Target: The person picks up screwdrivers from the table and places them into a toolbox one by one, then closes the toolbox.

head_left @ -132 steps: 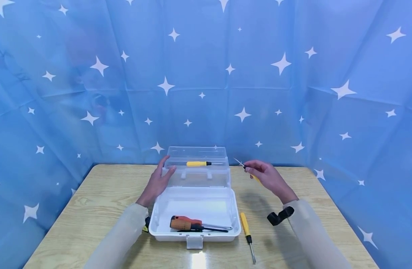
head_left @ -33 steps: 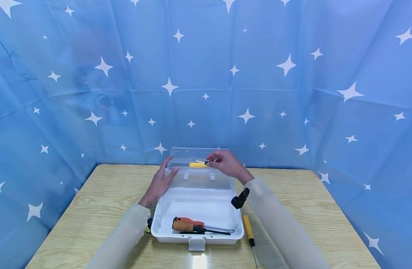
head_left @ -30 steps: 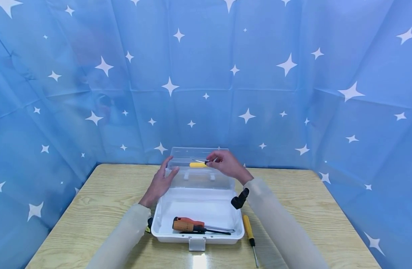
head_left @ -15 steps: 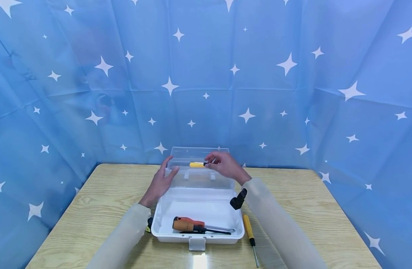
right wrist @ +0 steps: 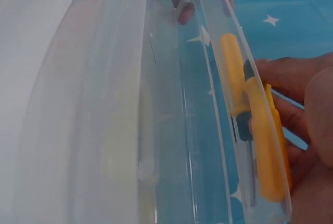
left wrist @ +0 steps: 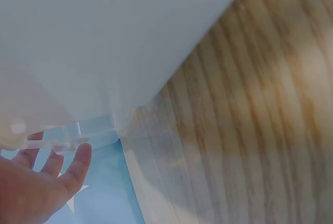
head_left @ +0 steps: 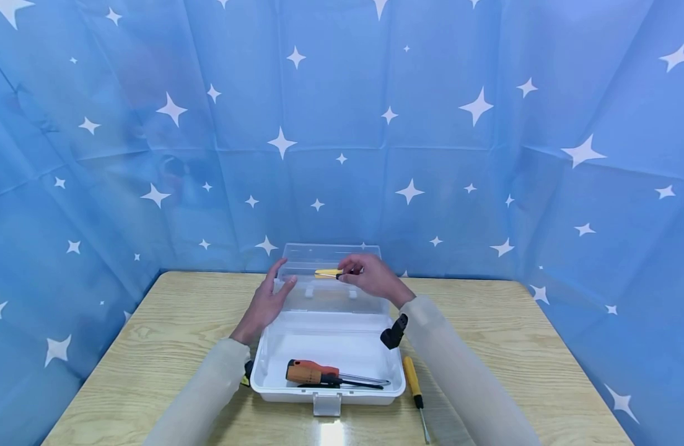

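A white toolbox [head_left: 347, 347] stands with its clear lid [head_left: 328, 302] folded back. My left hand [head_left: 262, 310] holds the lid's left edge, thumb in front; its fingers curl at the clear edge in the left wrist view. Over the lid's small tray [right wrist: 255, 211], my right hand [head_left: 373, 277] pinches a yellow-handled screwdriver [right wrist: 264, 156] near its black collar. Its thin shaft points left in the head view. Beside it, a second yellow screwdriver [right wrist: 232, 68] lies in the tray, seen through the clear wall. My right hand hides part of both.
In the box's front part lie an orange-handled screwdriver [head_left: 314, 365] and a brown-handled one [head_left: 303, 375]. Another yellow screwdriver [head_left: 411, 378] lies on the wooden table [head_left: 515, 347], right of the box. A starry blue cloth [head_left: 342, 124] hangs behind.
My right hand has brought the yellow screwdriver left from beside the box to the lid tray, then slightly lower and left in the last second. My left hand stays at the lid.
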A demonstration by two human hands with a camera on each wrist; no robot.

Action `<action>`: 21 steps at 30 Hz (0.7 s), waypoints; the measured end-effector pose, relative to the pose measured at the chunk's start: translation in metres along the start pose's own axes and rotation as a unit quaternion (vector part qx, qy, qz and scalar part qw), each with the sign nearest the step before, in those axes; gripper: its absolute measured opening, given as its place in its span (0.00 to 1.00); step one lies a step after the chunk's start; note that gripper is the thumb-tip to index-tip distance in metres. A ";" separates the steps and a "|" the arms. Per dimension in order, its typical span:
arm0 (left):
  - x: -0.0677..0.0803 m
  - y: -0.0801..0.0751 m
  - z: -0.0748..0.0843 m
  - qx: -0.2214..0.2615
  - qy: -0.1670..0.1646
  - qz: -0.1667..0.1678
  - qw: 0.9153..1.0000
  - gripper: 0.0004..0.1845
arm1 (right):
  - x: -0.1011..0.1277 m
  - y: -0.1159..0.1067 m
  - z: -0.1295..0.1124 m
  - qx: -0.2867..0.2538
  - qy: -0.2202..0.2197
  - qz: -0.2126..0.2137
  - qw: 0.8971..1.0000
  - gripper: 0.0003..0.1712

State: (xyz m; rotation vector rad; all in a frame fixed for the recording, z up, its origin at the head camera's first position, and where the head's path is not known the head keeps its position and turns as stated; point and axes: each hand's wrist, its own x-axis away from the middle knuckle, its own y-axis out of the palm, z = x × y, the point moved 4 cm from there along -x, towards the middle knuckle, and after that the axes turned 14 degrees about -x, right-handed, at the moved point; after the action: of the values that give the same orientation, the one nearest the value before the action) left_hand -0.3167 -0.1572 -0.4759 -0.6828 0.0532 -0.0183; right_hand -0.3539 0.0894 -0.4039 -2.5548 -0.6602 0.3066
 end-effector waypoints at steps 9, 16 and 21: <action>0.000 0.000 0.000 -0.002 0.000 0.000 1.000 0.44 | 0.000 0.002 0.001 0.006 -0.010 -0.002 1.000 0.07; 0.000 -0.001 0.001 -0.005 0.003 0.002 1.000 0.43 | 0.000 0.002 0.002 0.008 -0.009 -0.003 1.000 0.06; 0.000 -0.001 0.002 -0.005 0.002 0.003 1.000 0.43 | -0.001 0.002 0.003 0.008 -0.002 -0.004 1.000 0.07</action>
State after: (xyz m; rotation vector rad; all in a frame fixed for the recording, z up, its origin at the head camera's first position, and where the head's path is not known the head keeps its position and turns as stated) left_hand -0.3162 -0.1568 -0.4737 -0.6929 0.0592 -0.0138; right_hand -0.3549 0.0883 -0.4076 -2.5367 -0.6676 0.3122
